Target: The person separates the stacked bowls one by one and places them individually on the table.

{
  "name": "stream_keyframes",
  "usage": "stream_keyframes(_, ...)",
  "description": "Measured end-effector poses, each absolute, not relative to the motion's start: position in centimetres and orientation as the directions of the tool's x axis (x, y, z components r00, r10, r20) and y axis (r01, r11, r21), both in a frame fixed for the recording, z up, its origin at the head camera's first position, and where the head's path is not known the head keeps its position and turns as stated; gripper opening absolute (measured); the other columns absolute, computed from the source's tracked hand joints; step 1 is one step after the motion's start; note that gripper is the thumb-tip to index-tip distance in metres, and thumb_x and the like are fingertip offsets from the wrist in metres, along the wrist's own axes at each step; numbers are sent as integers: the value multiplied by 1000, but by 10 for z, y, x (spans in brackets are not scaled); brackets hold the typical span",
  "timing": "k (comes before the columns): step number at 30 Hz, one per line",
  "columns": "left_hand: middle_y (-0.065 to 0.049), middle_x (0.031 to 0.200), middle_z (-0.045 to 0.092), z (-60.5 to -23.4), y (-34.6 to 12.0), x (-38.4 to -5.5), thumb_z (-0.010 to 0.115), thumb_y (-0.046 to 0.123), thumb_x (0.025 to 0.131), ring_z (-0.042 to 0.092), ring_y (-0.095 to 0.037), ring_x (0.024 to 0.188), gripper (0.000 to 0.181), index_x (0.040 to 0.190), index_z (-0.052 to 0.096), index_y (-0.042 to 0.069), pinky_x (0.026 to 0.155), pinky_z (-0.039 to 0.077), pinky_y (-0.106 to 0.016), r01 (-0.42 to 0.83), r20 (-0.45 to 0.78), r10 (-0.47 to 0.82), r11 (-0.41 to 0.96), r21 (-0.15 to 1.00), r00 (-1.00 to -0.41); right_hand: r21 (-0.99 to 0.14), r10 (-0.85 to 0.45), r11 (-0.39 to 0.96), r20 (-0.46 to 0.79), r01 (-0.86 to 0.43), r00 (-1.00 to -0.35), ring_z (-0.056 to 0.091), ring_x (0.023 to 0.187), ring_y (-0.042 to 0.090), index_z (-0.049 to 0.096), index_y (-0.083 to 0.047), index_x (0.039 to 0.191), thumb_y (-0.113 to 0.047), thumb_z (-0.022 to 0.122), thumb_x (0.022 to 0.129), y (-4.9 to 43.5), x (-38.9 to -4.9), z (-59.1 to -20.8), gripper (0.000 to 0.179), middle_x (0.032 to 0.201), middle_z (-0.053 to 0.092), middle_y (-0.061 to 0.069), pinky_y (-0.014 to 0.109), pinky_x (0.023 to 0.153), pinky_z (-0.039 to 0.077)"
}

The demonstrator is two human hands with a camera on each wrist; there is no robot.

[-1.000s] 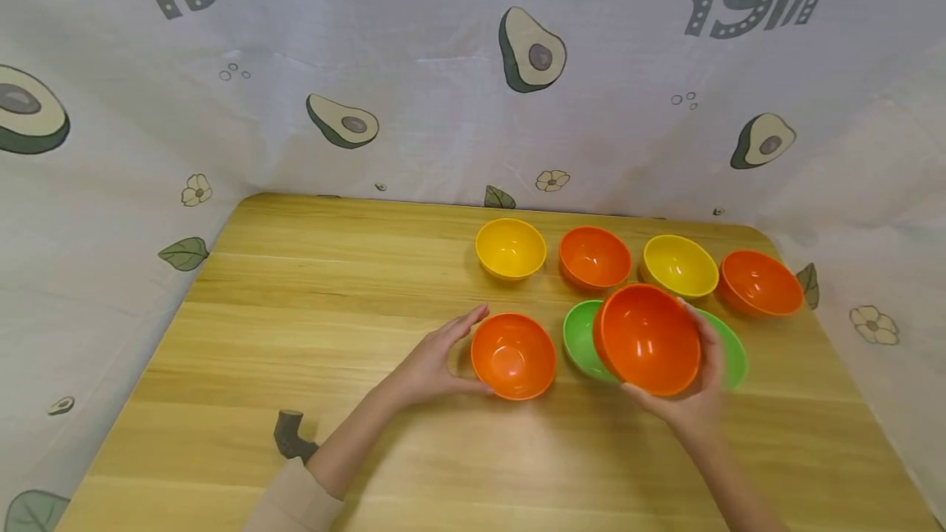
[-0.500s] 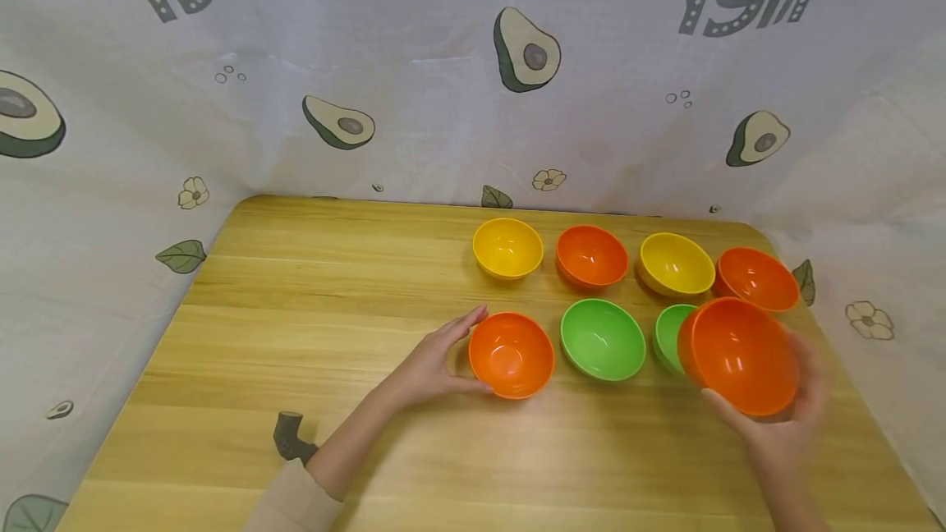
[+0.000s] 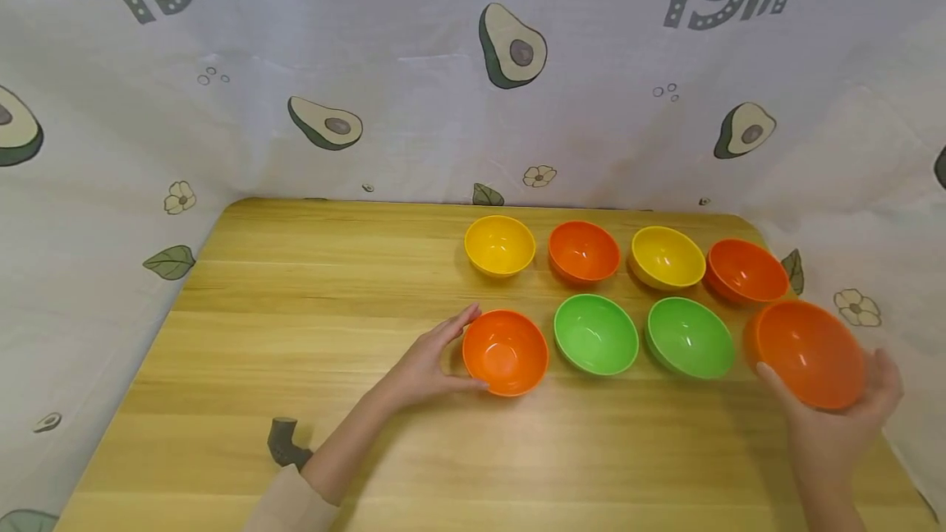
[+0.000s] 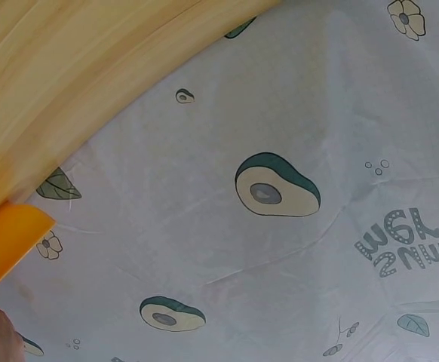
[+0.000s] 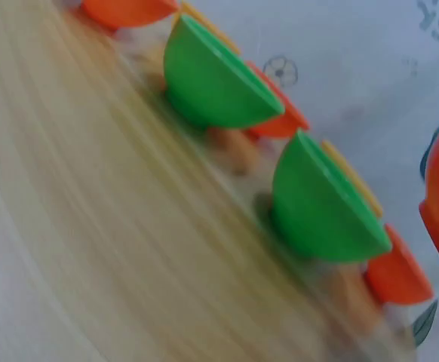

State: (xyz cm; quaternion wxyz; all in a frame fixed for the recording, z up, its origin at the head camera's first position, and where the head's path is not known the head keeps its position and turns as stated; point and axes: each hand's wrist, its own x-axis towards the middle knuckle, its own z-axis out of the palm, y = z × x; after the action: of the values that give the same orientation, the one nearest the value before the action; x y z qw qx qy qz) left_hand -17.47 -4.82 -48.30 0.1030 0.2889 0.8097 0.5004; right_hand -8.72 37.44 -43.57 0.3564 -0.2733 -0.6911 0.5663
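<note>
On the right of the head view, my right hand [image 3: 838, 433] holds a glossy orange bowl [image 3: 809, 355] by its side, raised and tilted, thumb near the lower left of its rim. Part of this bowl shows at the right edge of the right wrist view. My left hand [image 3: 424, 368] spans the left side of another orange bowl [image 3: 506, 353] standing upright on the table, thumb and fingers against it. Two green bowls [image 3: 595, 335] [image 3: 690, 338] stand in line to its right.
Behind stands a row of bowls: yellow [image 3: 499, 246], orange [image 3: 584, 253], yellow [image 3: 668, 259] and orange [image 3: 746, 271]. A dark grey curved object [image 3: 287, 443] lies beside my left forearm. Avocado-print cloth [image 3: 414, 130] surrounds the wooden table [image 3: 296, 286].
My right hand has carried the orange bowl rightward from over the green bowls to beyond them, uncovering both. My left hand stays at its bowl. The head view has shifted slightly.
</note>
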Motion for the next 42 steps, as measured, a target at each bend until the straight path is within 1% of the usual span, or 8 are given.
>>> stream_keyframes(4,2,147,34,-484,-48,-175,81,34,70,34,-15,133,98,148,23,20,106,35,-36,359,126,568,320,877,-814,-988,818,124,47,96,-573,19,132,8,17,-29,142,-1,78,69,387,-92,-446,99,147,17,-8,21,112,14)
stream_keyframes(7,0,147,34,-484,-47,-176,80,33,70,33,-15,134,97,147,24,18,106,34,-37,356,127,568,313,880,-813,-979,831,112,-2,172,-556,17,133,6,14,-32,143,-9,79,70,397,-97,-453,100,149,13,-11,23,113,11)
stream_keyframes(12,-1,147,34,-483,-47,-176,80,34,71,33,-15,134,96,147,24,17,106,35,-37,352,122,563,322,879,-818,-959,814,43,-128,279,-567,15,133,7,8,-43,141,-16,83,67,404,-97,-466,108,148,7,-14,28,113,16)
stream_keyframes(15,0,147,34,-483,-48,-175,80,34,70,33,-15,133,97,147,23,17,106,35,-36,356,120,564,330,874,-817,-950,810,2,-181,312,-558,15,131,8,7,-47,139,-17,86,63,406,-99,-473,113,147,6,-16,31,113,19)
stream_keyframes(20,0,147,34,-484,-48,-176,81,32,70,34,-15,133,98,147,23,15,106,35,-35,371,129,569,332,867,-812,-946,831,26,-159,322,-533,14,132,8,9,-44,141,-21,87,61,407,-105,-477,114,148,8,-16,30,113,17)
stream_keyframes(27,-2,147,35,-485,-47,-176,81,30,69,34,-15,133,99,148,22,15,106,35,-35,378,136,570,333,864,-811,-952,844,38,-131,303,-520,16,132,7,12,-42,141,-19,87,61,410,-108,-482,112,148,11,-15,27,113,16)
stream_keyframes(32,-2,146,36,-484,-47,-176,82,30,68,35,-14,133,100,148,22,14,105,35,-35,375,133,568,334,864,-812,-948,839,41,-138,314,-526,13,135,8,10,-42,142,-20,86,63,413,-109,-486,112,150,9,-15,28,114,13)
stream_keyframes(42,-3,147,34,-486,-47,-176,82,32,67,33,-14,134,102,148,22,16,105,35,-35,389,143,576,329,861,-805,-945,837,101,-88,310,-540,14,135,8,10,-38,143,-21,83,67,417,-108,-491,107,150,11,-11,27,114,13)
